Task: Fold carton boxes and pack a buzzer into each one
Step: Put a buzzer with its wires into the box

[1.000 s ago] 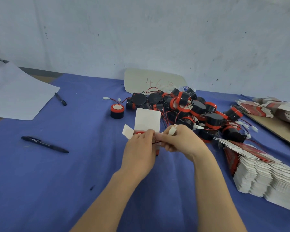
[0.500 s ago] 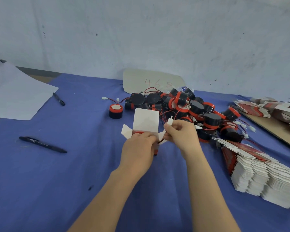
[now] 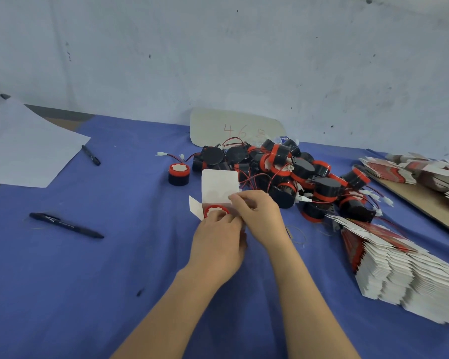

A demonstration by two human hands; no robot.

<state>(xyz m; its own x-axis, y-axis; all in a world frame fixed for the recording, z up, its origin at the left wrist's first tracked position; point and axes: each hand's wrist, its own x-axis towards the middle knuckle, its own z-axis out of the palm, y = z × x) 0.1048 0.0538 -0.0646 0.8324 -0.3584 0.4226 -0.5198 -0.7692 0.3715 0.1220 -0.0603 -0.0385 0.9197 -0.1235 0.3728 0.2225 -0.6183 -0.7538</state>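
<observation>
L hand [image 3: 218,244] curled round carton box [image 3: 219,189] from the near side, gripping it, thumb up by the rim. Box sits just front-left of the buzzer pile [image 3: 296,177], touching its edge. Lid flap stands upright, side flap sticks out left. One buzzer [image 3: 215,210] inside the box, red ring w/ white top facing up. R hand [image 3: 261,216] on the box's pile side, fingers [image 3: 235,198] bent, tips at lid's lower corner; can't tell if they pinch anything. Lone buzzer [image 3: 179,174] left of pile, apart from it. Flat carton stack [image 3: 399,268] front-right of pile. Two pens [image 3: 65,225] well left of pile on blue cloth [image 3: 114,281].
</observation>
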